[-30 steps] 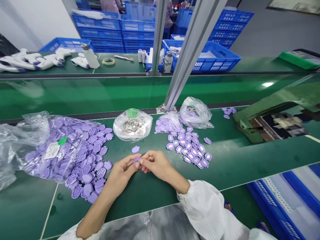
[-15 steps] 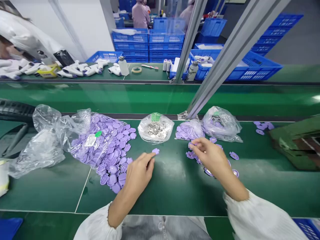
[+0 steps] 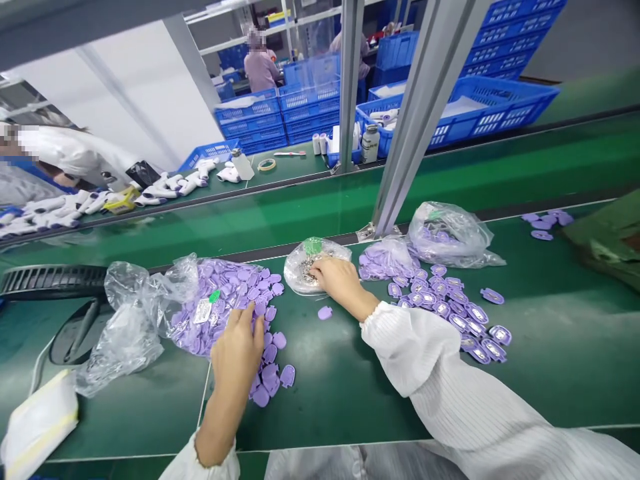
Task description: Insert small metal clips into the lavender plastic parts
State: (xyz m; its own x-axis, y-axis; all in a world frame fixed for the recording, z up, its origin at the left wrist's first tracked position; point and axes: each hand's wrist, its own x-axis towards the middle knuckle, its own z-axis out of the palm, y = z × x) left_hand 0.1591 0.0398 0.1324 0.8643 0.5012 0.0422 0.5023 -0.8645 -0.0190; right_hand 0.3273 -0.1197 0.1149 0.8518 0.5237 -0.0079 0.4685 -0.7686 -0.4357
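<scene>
My right hand [image 3: 340, 280] rests on the clear plastic bag of small metal pieces [image 3: 300, 270] at the middle of the green bench belt [image 3: 330, 407]; its fingers [image 3: 320, 268] lie close together over the metal pieces, and I cannot tell whether they are pinching anything. My left hand [image 3: 237, 353] is to the left of that bag; its fingers [image 3: 245, 321] are spread apart, clamped on nothing I can see, and rest on the purple plastic caps [image 3: 267, 357] spilling from the bulging clear bag of caps [image 3: 225, 300]. One loose purple cap [image 3: 325, 313] lies just below the metal bag, near my right wrist; my white sleeve [image 3: 415, 347] runs down from that wrist. To the right of the metal bag sits a smaller bag of purple caps [image 3: 385, 261], with a crumpled clear bag [image 3: 447, 233] beyond it; a scattered group of purple parts [image 3: 440, 300] lies below both. Far beyond the metal bag stand blue plastic crates [image 3: 305, 107], and a person in a pink smock [image 3: 260, 70] is among them; white handheld devices [image 3: 155, 193] lie to that bag's far left.
</scene>
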